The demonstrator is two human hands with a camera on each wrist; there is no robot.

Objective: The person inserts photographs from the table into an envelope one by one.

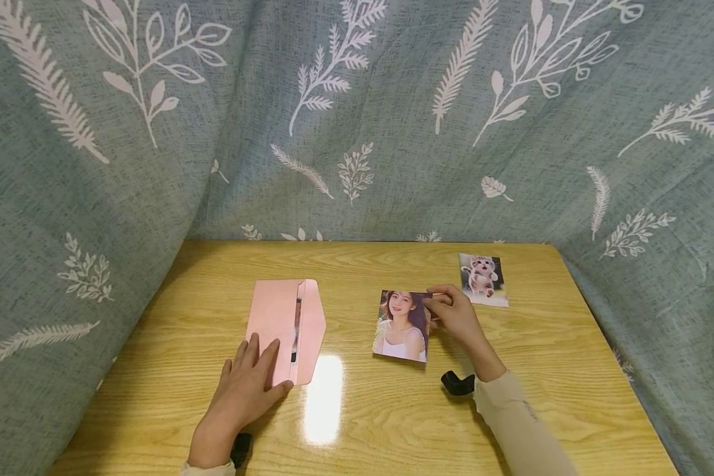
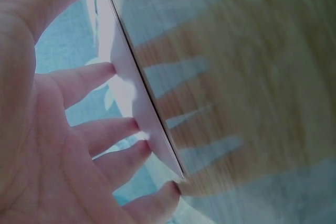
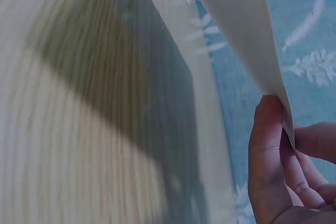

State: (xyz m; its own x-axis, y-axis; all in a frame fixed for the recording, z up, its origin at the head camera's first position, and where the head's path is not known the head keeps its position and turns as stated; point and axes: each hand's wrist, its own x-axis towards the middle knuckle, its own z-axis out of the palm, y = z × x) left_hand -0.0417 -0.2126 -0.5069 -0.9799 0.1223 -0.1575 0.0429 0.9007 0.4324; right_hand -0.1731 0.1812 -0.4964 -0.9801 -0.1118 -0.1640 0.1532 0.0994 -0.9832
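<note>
A pink envelope point(image 1: 268, 304) lies on the table with its flap point(image 1: 313, 330) folded out to the right. Inside its opening, a narrow strip of a picture point(image 1: 296, 327) shows. My left hand point(image 1: 242, 387) rests on the envelope's near part, fingers spread and straight; in the left wrist view the fingertips point(image 2: 142, 148) touch its surface. Between thumb and fingers, my right hand point(image 1: 457, 320) pinches the upper right edge of a portrait photo point(image 1: 400, 330) of a person in a white top. In the right wrist view the photo's pale back point(image 3: 241, 30) tilts up above the table.
A kitten photo point(image 1: 483, 281) lies at the back right of the wooden table point(image 1: 357, 423), behind my right hand. Patterned blue-green cloth point(image 1: 357, 165) hangs along the back and both sides. Black wrist pieces point(image 1: 457, 383) sit by both wrists.
</note>
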